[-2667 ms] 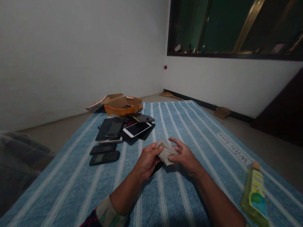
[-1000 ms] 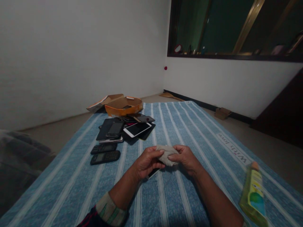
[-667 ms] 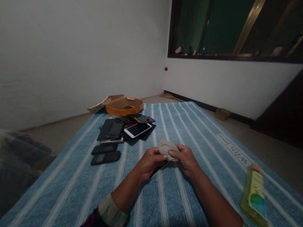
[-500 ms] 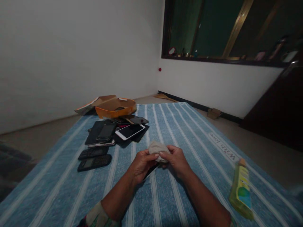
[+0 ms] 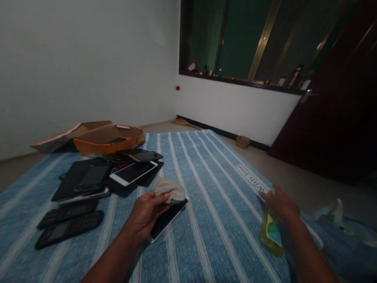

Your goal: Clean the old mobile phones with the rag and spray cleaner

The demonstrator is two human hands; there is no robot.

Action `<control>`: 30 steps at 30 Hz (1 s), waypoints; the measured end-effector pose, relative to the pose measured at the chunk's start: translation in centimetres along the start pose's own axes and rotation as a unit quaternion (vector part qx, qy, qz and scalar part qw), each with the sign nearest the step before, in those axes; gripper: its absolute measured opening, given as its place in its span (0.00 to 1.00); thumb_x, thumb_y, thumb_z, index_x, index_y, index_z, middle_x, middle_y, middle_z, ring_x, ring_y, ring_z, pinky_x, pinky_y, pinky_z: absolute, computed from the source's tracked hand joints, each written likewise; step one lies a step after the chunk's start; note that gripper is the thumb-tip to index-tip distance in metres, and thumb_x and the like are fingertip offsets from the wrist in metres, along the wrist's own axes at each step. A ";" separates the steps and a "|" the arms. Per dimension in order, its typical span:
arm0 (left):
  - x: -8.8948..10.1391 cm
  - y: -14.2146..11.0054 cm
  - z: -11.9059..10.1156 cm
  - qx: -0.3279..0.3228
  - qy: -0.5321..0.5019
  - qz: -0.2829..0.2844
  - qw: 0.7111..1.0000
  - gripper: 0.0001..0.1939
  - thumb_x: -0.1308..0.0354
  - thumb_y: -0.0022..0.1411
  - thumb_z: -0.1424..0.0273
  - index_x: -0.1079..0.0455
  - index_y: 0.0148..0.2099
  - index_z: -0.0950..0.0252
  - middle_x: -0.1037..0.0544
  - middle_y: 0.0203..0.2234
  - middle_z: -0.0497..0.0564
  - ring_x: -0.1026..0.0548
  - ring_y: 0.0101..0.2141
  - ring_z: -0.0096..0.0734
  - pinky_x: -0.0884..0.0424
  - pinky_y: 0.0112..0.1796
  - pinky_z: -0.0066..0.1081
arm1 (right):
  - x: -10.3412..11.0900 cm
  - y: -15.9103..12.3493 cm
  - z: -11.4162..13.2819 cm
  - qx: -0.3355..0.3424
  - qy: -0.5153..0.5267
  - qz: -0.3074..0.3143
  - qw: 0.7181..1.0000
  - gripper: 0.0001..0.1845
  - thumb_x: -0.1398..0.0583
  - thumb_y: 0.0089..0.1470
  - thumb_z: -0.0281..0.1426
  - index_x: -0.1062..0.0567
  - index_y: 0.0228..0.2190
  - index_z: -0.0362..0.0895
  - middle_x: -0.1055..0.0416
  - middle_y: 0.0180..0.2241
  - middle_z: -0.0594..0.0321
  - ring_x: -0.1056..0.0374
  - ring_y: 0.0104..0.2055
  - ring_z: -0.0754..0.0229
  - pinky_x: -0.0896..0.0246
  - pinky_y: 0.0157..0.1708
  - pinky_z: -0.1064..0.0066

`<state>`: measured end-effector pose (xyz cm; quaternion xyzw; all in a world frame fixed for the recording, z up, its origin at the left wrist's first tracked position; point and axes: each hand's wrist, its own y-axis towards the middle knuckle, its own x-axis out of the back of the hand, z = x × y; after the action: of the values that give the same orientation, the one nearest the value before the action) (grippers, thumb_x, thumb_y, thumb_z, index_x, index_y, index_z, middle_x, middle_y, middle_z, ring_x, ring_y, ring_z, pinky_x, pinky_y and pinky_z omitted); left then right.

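My left hand (image 5: 147, 214) is closed on a crumpled pale grey cloth (image 5: 171, 189), thumb on top. Beneath the cloth and fingers is a dark phone (image 5: 167, 220) with a light edge; I cannot tell whether the hand grips it too. At the right, my right hand (image 5: 281, 204) is over the top end of a bottle (image 5: 271, 234) of yellow-green liquid, which lies on the blue striped cover (image 5: 203, 236). Motion blur hides whether its fingers close on the bottle. The bottle's cap is hidden by the hand.
Left of my hands lie two keypad phones (image 5: 69, 230), a dark touchscreen phone (image 5: 94, 177) on a stack, and a white-framed phone (image 5: 134, 173) among others. Behind them stands an open orange carton (image 5: 108, 146). Blue fabric (image 5: 347, 239) lies at the far right.
My right hand has left the cloth and moved right to the bottle. My left hand keeps the cloth. The view has turned right, and more of the dark phone shows.
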<state>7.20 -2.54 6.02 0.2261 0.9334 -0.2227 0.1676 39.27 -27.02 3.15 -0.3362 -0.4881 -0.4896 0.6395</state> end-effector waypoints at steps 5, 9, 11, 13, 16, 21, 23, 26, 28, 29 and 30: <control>0.0 0.1 0.5 -0.016 0.010 0.017 1.000 0.08 0.39 0.50 0.86 0.24 0.33 0.72 0.18 0.26 0.54 0.21 0.24 0.30 0.25 0.25 0.23 | -1.6 1.0 0.0 0.019 0.079 0.010 0.997 0.28 0.36 0.41 0.41 0.24 0.44 0.41 0.24 0.35 0.49 0.26 0.40 0.45 0.34 0.39 0.59; 0.0 -0.2 0.7 -0.029 0.028 0.019 0.999 0.08 0.36 0.48 0.84 0.23 0.33 0.72 0.18 0.27 0.54 0.22 0.24 0.29 0.28 0.23 0.22 | -1.5 -1.2 3.1 0.086 0.280 0.008 0.956 0.37 0.33 0.36 0.40 0.26 0.49 0.38 0.25 0.29 0.57 0.27 0.32 0.48 0.33 0.35 0.58; -0.1 -0.4 0.9 -0.030 0.031 0.030 0.999 0.08 0.35 0.47 0.82 0.23 0.33 0.72 0.18 0.27 0.54 0.22 0.24 0.29 0.29 0.23 0.22 | -1.1 -2.8 5.1 0.143 0.381 0.025 0.913 0.39 0.32 0.36 0.40 0.27 0.52 0.40 0.25 0.30 0.59 0.28 0.32 0.51 0.32 0.35 0.60; -0.3 -0.6 1.2 -0.031 0.039 0.046 0.998 0.09 0.33 0.47 0.79 0.23 0.34 0.72 0.18 0.27 0.54 0.23 0.25 0.29 0.30 0.24 0.23 | -0.8 -4.5 7.0 0.198 0.441 0.044 0.874 0.37 0.31 0.36 0.38 0.28 0.51 0.42 0.26 0.31 0.62 0.28 0.33 0.54 0.33 0.37 0.62; -0.5 -1.1 1.7 -0.034 0.050 0.062 0.996 0.11 0.32 0.46 0.76 0.22 0.35 0.72 0.18 0.29 0.55 0.22 0.27 0.30 0.30 0.27 0.24 | -0.6 -7.0 9.7 0.264 0.502 0.100 0.818 0.35 0.31 0.38 0.36 0.28 0.51 0.44 0.26 0.31 0.63 0.28 0.33 0.56 0.32 0.37 0.65; -1.0 -2.0 1.9 -0.033 0.053 0.060 0.996 0.12 0.32 0.45 0.75 0.21 0.35 0.71 0.18 0.28 0.55 0.24 0.25 0.28 0.32 0.25 0.24 | -0.9 -10.8 13.1 0.361 0.478 0.110 0.793 0.32 0.32 0.41 0.33 0.27 0.51 0.47 0.24 0.38 0.60 0.27 0.37 0.55 0.31 0.42 0.63; -1.1 -2.1 2.0 -0.035 0.049 0.056 0.997 0.12 0.32 0.44 0.75 0.21 0.35 0.71 0.18 0.27 0.54 0.25 0.24 0.27 0.34 0.24 0.23 | -1.0 -12.0 14.1 0.398 0.461 0.096 0.787 0.30 0.33 0.42 0.32 0.26 0.51 0.48 0.24 0.45 0.57 0.26 0.41 0.52 0.32 0.47 0.61; -1.2 -2.1 2.0 -0.036 0.045 0.054 0.997 0.11 0.32 0.44 0.74 0.21 0.34 0.71 0.18 0.27 0.54 0.25 0.24 0.27 0.34 0.24 0.23 | -1.0 -12.9 15.2 0.444 0.450 0.085 0.770 0.28 0.35 0.43 0.30 0.24 0.49 0.49 0.25 0.48 0.57 0.27 0.48 0.49 0.33 0.52 0.60; -1.3 -2.1 2.1 -0.035 0.044 0.054 0.997 0.11 0.32 0.44 0.74 0.21 0.34 0.71 0.18 0.27 0.54 0.25 0.23 0.27 0.34 0.24 0.23 | -1.0 -13.2 15.7 0.458 0.447 0.086 0.763 0.26 0.36 0.43 0.29 0.23 0.48 0.49 0.23 0.46 0.59 0.27 0.49 0.49 0.32 0.50 0.60; -1.3 -2.1 2.2 -0.035 0.043 0.054 0.997 0.11 0.32 0.43 0.74 0.21 0.34 0.71 0.19 0.27 0.54 0.25 0.23 0.27 0.34 0.24 0.23 | -1.0 -13.2 15.8 0.460 0.445 0.086 0.763 0.26 0.36 0.43 0.28 0.23 0.48 0.49 0.23 0.46 0.59 0.27 0.49 0.49 0.31 0.49 0.61; -1.3 -2.1 2.2 -0.034 0.042 0.055 0.997 0.11 0.32 0.43 0.74 0.22 0.34 0.71 0.19 0.26 0.54 0.25 0.23 0.27 0.34 0.23 0.23 | -1.0 -13.2 15.9 0.460 0.444 0.085 0.764 0.26 0.36 0.43 0.28 0.23 0.47 0.49 0.23 0.45 0.59 0.27 0.48 0.49 0.31 0.49 0.62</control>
<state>7.70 -5.70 5.40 0.2803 0.9328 -0.1719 0.1477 21.93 -16.16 6.35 0.2129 -0.2861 -0.2445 0.9017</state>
